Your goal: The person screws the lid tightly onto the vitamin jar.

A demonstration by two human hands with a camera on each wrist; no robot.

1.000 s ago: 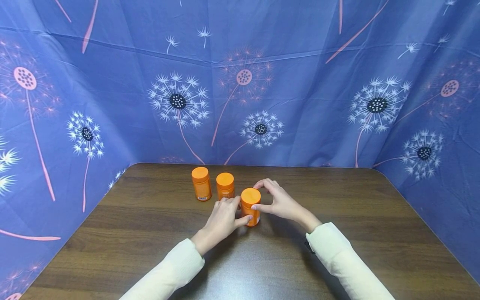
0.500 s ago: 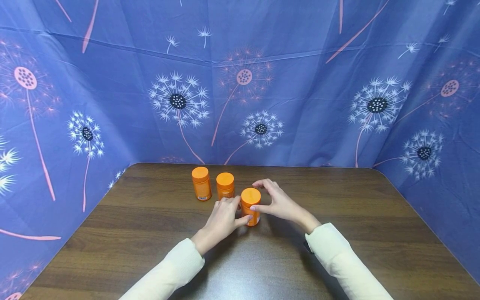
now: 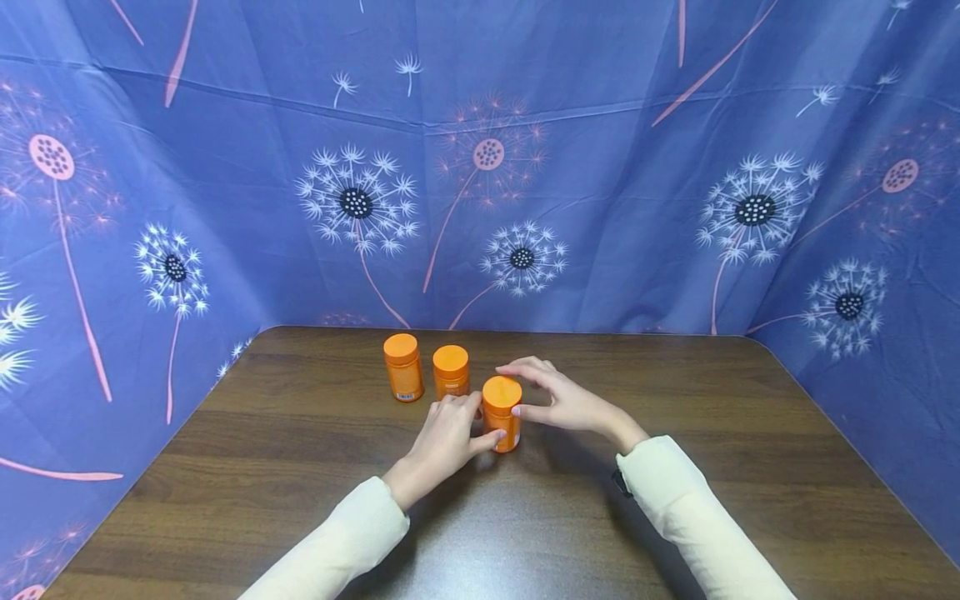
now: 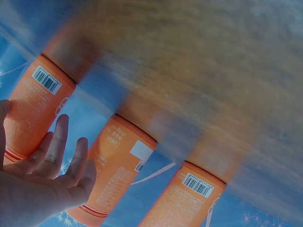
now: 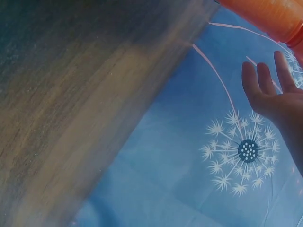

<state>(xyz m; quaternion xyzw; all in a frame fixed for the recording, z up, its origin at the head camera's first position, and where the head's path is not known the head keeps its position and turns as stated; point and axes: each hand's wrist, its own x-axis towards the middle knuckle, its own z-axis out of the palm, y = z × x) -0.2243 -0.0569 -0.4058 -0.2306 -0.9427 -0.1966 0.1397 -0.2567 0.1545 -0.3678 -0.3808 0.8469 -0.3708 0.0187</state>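
An orange bottle with a round orange lid stands upright near the middle of the table. My left hand grips its lower body, thumb across the front and fingers at the left side. From the right, my right hand holds the lid between thumb and fingers, the thumb at its front right edge and the fingers behind. In the left wrist view the gripped bottle shows a barcode. The right wrist view catches only part of the bottle, with several fingers below it.
Two matching orange bottles stand to the left: a middle one, partly behind my left hand, and a far-left one. They rest on a brown wooden table. A blue curtain with dandelion prints hangs along the table's back and sides.
My right fingers have moved left behind the lid while the thumb has shifted right along its front. My left hand and all the bottles keep their places.
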